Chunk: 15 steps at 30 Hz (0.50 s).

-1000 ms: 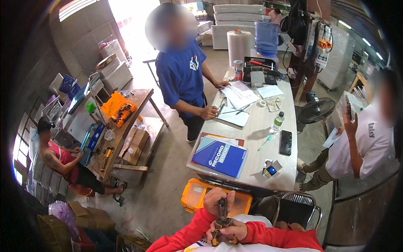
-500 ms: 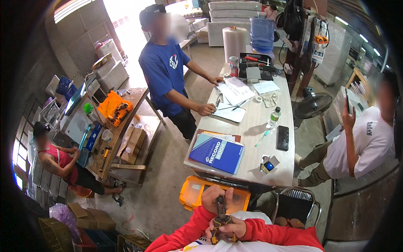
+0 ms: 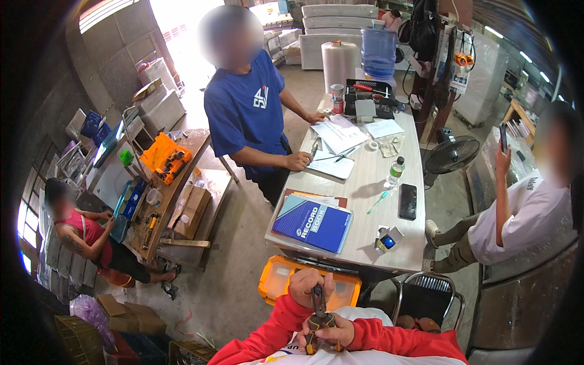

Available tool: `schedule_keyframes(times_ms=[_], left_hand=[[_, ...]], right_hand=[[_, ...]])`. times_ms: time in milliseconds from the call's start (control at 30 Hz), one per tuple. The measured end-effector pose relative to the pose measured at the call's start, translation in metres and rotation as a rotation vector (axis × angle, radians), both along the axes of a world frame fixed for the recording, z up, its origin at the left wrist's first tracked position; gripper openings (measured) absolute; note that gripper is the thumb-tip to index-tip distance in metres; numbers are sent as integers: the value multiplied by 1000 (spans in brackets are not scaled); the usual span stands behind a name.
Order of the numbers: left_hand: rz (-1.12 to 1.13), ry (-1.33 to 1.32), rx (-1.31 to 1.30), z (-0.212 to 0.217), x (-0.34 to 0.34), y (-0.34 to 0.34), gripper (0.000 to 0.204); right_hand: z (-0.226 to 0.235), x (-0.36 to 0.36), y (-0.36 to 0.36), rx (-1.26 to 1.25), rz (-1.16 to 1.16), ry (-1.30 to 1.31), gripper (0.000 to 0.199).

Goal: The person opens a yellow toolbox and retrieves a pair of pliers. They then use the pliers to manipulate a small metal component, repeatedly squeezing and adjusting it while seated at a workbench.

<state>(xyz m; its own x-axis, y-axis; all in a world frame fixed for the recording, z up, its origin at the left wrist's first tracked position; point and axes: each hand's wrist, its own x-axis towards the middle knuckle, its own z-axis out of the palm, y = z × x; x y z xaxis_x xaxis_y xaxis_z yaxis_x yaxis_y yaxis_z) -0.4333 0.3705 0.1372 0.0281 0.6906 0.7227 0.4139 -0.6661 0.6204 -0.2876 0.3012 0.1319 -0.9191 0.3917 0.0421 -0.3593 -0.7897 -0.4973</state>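
Note:
A pair of pliers [image 3: 318,316] with dark jaws and black-and-yellow handles is upright before my chest, jaws pointing away from me. My right hand [image 3: 336,332] wraps round the handles. At the jaw end, my left hand [image 3: 303,286] is closed, its fingers curled against the pliers' tip. Whether it grips the jaws themselves or a small piece between them is hidden. Beneath and behind my left hand lies an orange organizer case [image 3: 277,281] with a clear lid, beside the table's near edge.
A pale table [image 3: 365,182] carries a blue record book [image 3: 313,224], phone [image 3: 407,202], small bottle [image 3: 395,170] and small open box [image 3: 389,239]. A person in blue [image 3: 243,109] writes at it; another [image 3: 511,207] holds a phone at right. A chair [image 3: 429,298] stands near my right arm.
My hands and the pliers stay nearly in place, the jaws seen slightly more upright. The person in blue has turned a little; the person at right has shifted the raised phone slightly.

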Motion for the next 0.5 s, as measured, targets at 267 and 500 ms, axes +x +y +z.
schedule_keyframes(times_ms=[267,500], left_hand=[[-70,21,107,-4,-3,8,34],[-86,21,77,0,-2,8,32]], right_hand=[[5,2,-3,-15,-10,-61,21],[11,3,-1,45,-23,-62,20]])
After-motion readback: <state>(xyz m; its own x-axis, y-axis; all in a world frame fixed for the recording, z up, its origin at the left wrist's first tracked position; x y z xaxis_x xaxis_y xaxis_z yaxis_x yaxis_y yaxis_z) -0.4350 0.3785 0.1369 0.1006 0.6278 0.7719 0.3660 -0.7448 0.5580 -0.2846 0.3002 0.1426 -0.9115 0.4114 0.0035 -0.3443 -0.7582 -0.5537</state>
